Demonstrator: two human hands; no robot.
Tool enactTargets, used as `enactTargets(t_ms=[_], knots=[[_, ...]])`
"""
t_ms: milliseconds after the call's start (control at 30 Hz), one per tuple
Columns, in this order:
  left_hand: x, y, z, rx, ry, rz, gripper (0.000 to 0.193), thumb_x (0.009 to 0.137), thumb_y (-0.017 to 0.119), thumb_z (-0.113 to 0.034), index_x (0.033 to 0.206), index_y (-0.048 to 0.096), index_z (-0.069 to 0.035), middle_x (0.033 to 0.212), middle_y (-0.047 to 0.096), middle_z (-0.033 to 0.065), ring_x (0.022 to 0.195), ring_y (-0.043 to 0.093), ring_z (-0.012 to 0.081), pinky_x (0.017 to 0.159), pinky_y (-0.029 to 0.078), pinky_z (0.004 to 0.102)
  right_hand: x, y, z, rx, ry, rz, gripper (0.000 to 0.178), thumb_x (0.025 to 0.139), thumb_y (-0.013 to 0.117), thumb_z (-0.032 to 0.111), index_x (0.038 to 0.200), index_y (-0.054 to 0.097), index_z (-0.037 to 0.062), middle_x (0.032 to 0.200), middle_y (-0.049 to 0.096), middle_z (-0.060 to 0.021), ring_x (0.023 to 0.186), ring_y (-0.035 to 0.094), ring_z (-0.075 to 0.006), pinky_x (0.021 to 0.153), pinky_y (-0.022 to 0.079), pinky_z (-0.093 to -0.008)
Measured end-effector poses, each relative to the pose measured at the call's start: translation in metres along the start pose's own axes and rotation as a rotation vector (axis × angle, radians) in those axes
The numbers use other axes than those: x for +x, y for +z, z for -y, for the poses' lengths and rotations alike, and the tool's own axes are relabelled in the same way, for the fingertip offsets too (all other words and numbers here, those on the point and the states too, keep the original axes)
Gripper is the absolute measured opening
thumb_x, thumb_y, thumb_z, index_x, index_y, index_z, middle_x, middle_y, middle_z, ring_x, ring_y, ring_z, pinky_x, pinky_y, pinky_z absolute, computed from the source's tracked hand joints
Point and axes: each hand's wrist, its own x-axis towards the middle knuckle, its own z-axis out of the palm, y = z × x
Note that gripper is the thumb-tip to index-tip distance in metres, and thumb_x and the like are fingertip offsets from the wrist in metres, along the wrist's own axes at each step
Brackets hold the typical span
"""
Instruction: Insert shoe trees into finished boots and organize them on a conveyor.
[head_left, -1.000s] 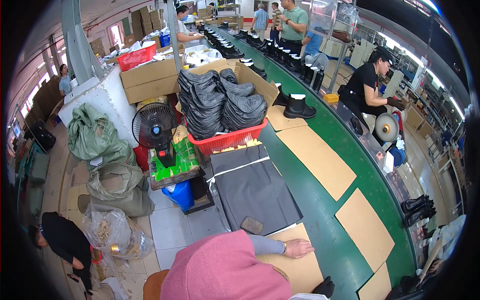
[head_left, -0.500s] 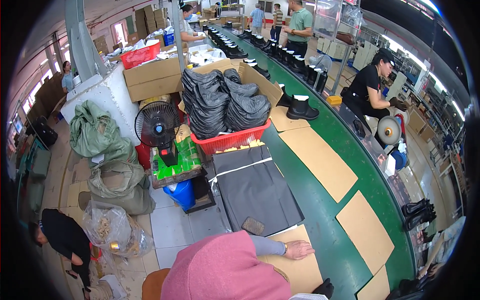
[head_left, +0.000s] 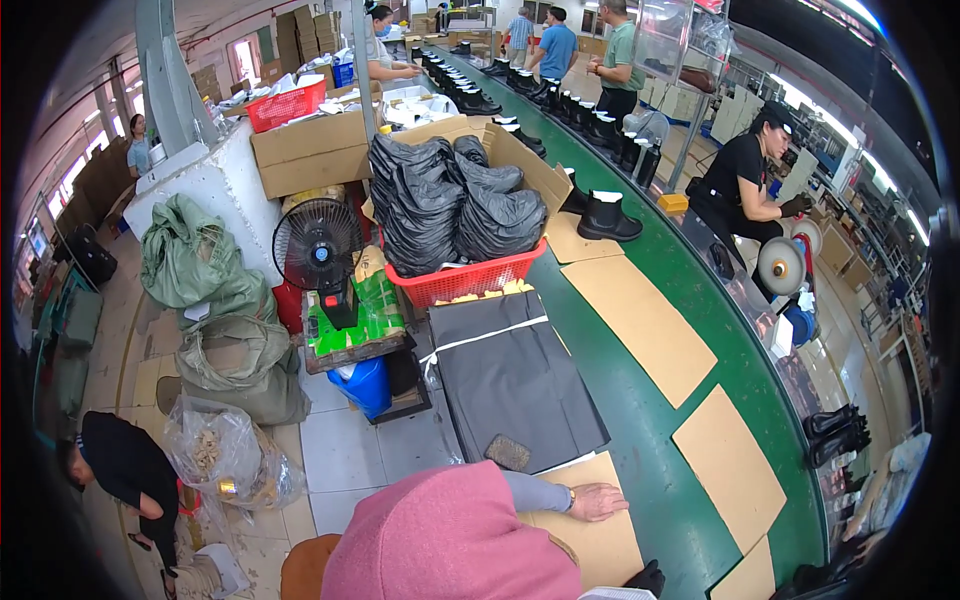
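One left hand (head_left: 597,502) is laid on a tan cardboard sheet (head_left: 605,545) by the near end of the green conveyor belt (head_left: 650,480), fingers loosely straight and gripping nothing, probably so it's pinned flat. The right hand (head_left: 648,578) looks dark-gloved, but its fingers can't be made out. Left of the belt, black sheets (head_left: 520,385) are topped by a rough block (head_left: 508,453), presumably as a weight. Farther up the belt, black boots (head_left: 608,220) are stood upright on cardboard, maybe to protect the soles.
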Motion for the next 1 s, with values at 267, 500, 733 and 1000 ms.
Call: enactTargets(t_ms=[267, 500, 733, 1000], knots=[[-0.001, 0.005, 0.003, 0.001, 0.0, -0.002, 0.043, 0.083, 0.061, -0.017, 0.122, 0.05, -0.002, 0.107, 0.056, 0.0143, 0.106, 0.056, 0.0312, 0.093, 0.047, 0.043, -0.002, -0.001, 0.002, 0.004, -0.005, -0.017, 0.069, 0.095, 0.039, 0.064, 0.083, 0.072, 0.0046, 0.088, 0.068, -0.0183, 0.078, 0.062, -0.0394, 0.068, 0.049, -0.0492], [0.0, 0.003, 0.002, -0.014, -0.009, 0.02, 0.043, 0.083, 0.061, -0.016, 0.122, 0.05, -0.002, 0.109, 0.056, 0.0142, 0.107, 0.056, 0.0309, 0.094, 0.046, 0.0434, -0.004, -0.006, 0.005, 0.029, -0.01, -0.015, 0.069, 0.095, 0.039, 0.064, 0.086, 0.072, 0.0039, 0.09, 0.068, -0.0187, 0.081, 0.062, -0.0391, 0.072, 0.049, -0.0481], [0.001, -0.003, -0.003, -0.03, -0.025, 0.028, 0.041, 0.082, 0.062, -0.014, 0.12, 0.051, -0.002, 0.108, 0.056, 0.015, 0.107, 0.056, 0.0323, 0.095, 0.046, 0.044, -0.001, 0.003, -0.003, 0.0, -0.02, 0.008, 0.068, 0.095, 0.039, 0.063, 0.088, 0.072, 0.0038, 0.092, 0.068, -0.019, 0.084, 0.061, -0.0386, 0.074, 0.048, -0.0479], [0.001, -0.002, -0.002, -0.027, -0.021, 0.025, 0.041, 0.082, 0.061, -0.013, 0.12, 0.051, -0.002, 0.108, 0.056, 0.0152, 0.107, 0.056, 0.0323, 0.094, 0.046, 0.0434, 0.0, 0.011, -0.008, -0.037, -0.049, -0.029, 0.067, 0.095, 0.04, 0.063, 0.083, 0.071, 0.0046, 0.087, 0.068, -0.0178, 0.079, 0.061, -0.0384, 0.07, 0.047, -0.0485]])
